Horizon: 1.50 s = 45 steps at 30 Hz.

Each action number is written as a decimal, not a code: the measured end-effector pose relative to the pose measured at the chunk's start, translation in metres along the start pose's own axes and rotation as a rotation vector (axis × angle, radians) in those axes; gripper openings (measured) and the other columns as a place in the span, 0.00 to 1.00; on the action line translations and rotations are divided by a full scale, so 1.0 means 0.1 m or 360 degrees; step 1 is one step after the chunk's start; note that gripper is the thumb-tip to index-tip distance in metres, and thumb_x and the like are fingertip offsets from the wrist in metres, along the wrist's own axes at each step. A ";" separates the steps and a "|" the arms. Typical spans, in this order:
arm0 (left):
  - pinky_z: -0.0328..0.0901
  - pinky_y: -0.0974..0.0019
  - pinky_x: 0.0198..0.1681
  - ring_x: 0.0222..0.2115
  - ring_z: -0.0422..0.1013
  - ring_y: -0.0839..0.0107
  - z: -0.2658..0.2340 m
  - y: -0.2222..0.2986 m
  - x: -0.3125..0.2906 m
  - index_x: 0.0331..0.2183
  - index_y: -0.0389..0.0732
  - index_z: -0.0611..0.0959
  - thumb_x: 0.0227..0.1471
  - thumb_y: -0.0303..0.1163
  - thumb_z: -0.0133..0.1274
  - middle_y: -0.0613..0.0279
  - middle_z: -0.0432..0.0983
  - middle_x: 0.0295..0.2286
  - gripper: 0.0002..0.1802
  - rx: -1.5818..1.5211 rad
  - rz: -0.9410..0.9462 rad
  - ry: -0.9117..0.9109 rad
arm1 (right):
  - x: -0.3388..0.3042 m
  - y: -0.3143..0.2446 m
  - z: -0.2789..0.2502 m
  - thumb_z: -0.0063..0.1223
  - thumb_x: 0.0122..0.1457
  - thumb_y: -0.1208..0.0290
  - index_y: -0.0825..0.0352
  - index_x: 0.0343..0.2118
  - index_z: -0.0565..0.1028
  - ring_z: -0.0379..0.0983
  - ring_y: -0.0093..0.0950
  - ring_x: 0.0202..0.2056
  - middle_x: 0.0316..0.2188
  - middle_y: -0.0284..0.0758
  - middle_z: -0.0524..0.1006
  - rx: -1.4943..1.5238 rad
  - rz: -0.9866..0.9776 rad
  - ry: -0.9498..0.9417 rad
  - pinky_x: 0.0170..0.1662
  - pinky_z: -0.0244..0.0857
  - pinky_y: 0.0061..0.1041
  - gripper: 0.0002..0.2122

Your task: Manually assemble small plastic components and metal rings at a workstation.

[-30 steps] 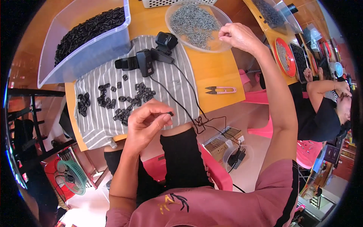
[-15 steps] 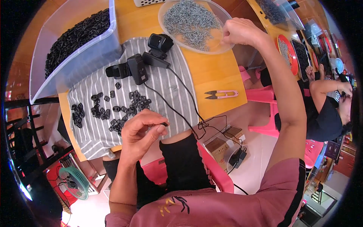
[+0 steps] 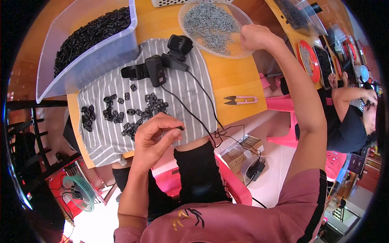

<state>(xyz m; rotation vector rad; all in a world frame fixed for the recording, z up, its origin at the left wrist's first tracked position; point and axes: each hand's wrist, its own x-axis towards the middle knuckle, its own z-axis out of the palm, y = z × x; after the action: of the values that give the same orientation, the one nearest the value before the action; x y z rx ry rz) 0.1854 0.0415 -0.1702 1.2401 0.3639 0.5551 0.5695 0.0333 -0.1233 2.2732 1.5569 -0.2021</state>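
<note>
Just off the cloth's near edge, my left hand (image 3: 156,135) pinches a small black plastic part (image 3: 180,128) between thumb and forefinger. My right hand (image 3: 259,37) is stretched far forward at the right rim of a clear round bowl (image 3: 193,42) of grey metal screws (image 3: 212,24). Its fingers are curled closed, and whatever they hold is hidden. Loose black plastic parts (image 3: 156,104) lie in small heaps on a grey striped cloth (image 3: 178,113), beyond and left of my left hand.
A clear bin (image 3: 97,54) of black parts stands at far left. Black strapped devices (image 3: 155,71) with trailing cables lie on the cloth. Pink-handled thread snips (image 3: 241,100) rest on the yellow table (image 3: 231,79). At right, another person (image 3: 344,109) sits near pink stools (image 3: 283,121).
The table and its things appear slightly farther right in the picture. My right hand stays by the bowl rim, its fingers more curled in. My left hand keeps its pinch on the black part.
</note>
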 end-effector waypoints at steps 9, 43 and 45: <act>0.68 0.75 0.32 0.28 0.71 0.76 -0.02 0.04 -0.05 0.35 0.33 0.79 0.49 0.17 0.51 0.59 0.72 0.32 0.09 -0.0028 -0.0081 0.0078 | -0.11 0.17 0.03 0.53 0.45 0.73 0.67 0.24 0.74 0.72 0.29 0.27 0.22 0.35 0.75 0.0637 -0.0216 0.0374 0.32 0.65 0.26 0.04; 0.66 0.76 0.15 0.23 0.72 0.74 0.49 0.93 -1.50 0.37 0.34 0.75 0.52 0.26 0.52 0.57 0.75 0.25 0.09 -0.0508 0.0311 0.0368 | -2.93 -2.53 -0.52 0.51 0.59 0.71 0.71 0.34 0.72 0.65 0.13 0.21 0.21 0.27 0.72 0.2574 -0.0898 0.0567 0.25 0.59 0.11 0.07; 0.66 0.77 0.16 0.23 0.72 0.74 0.52 0.96 -1.55 0.37 0.34 0.75 0.52 0.26 0.53 0.58 0.75 0.25 0.09 -0.0504 0.0316 0.0375 | -3.00 -2.55 -0.54 0.51 0.59 0.71 0.71 0.34 0.72 0.65 0.13 0.22 0.21 0.27 0.71 0.2560 -0.0891 0.0573 0.25 0.59 0.11 0.07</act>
<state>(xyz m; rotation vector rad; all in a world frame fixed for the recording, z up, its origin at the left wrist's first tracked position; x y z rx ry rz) 0.0689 -0.0682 -0.0692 0.9117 0.3364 0.8985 0.2167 -0.1252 -0.0333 2.7461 2.7734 -1.8470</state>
